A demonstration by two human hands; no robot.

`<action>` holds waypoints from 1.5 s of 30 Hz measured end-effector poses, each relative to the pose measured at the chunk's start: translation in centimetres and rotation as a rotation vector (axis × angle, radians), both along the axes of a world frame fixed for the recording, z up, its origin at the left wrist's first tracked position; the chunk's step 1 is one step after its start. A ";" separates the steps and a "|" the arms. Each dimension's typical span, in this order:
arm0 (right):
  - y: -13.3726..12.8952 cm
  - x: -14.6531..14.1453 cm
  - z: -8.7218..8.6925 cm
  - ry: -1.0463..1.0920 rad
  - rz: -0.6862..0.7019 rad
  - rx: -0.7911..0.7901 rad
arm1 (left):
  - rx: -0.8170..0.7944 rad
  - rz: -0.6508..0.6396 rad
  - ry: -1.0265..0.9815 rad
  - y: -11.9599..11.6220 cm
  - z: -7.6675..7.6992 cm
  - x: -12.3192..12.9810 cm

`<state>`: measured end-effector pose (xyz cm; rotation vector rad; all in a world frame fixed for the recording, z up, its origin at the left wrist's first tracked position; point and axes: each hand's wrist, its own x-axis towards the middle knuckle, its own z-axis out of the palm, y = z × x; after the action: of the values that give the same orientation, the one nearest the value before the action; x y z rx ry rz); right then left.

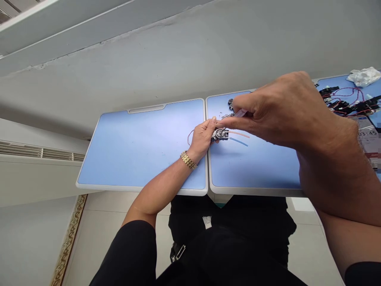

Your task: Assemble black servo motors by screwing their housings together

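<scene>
My left hand (203, 136) is closed around a small grey metal-looking assembly (222, 134) just right of the gap between two blue tabletops. An orange lead (239, 134) and a blue lead (239, 142) stick out of its right side, and a thin dark red wire (188, 138) loops out left of the hand. Above the assembly, my right hand (276, 109) is closed on a slim tool with a pale translucent handle (241, 113). Its fingers reach close to my left thumb. Most of the tool is hidden by the hand, so its exact kind is unclear.
Small screws (228, 116) and dark round parts (230, 104) lie behind my hands. Black parts with red wires (342, 106), a crumpled white tissue (363, 76) and a device showing digits (367, 134) are at the right. A wall (178, 59) stands behind the tables.
</scene>
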<state>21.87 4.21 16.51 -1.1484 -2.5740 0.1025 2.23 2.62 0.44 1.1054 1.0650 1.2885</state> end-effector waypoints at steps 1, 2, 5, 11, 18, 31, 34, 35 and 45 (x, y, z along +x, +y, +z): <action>-0.1 0.0 0.0 -0.012 -0.018 0.013 | 0.003 0.002 -0.006 0.0 0.0 0.0; -0.1 0.0 0.0 -0.020 -0.035 0.030 | 0.004 0.000 -0.013 0.0 0.0 0.0; -0.1 0.1 0.2 0.007 -0.006 0.053 | -0.001 -0.023 -0.037 0.0 0.1 0.0; 0.2 -0.2 0.6 0.063 0.095 -0.088 | -0.081 -0.003 0.012 -0.3 0.6 0.1; 0.3 -0.1 0.1 0.062 0.089 -0.061 | -0.069 -0.002 0.024 -0.4 0.8 0.2; 0.6 0.9 0.0 0.012 0.098 -0.075 | -0.081 0.008 0.020 -0.3 0.8 0.1; 0.5 0.6 -0.3 0.009 0.054 -0.007 | -0.056 -0.008 0.008 -0.4 0.8 0.1; 0.5 0.5 -0.4 0.029 0.059 0.010 | -0.049 -0.012 0.011 -0.4 0.8 0.1; 0.1 0.6 0.3 0.064 0.167 -0.129 | -0.054 -0.003 0.006 -0.2 0.8 0.2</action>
<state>22.48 4.36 16.78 -0.9537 -2.6349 0.3422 2.41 2.40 1.29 1.0702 1.0962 1.2478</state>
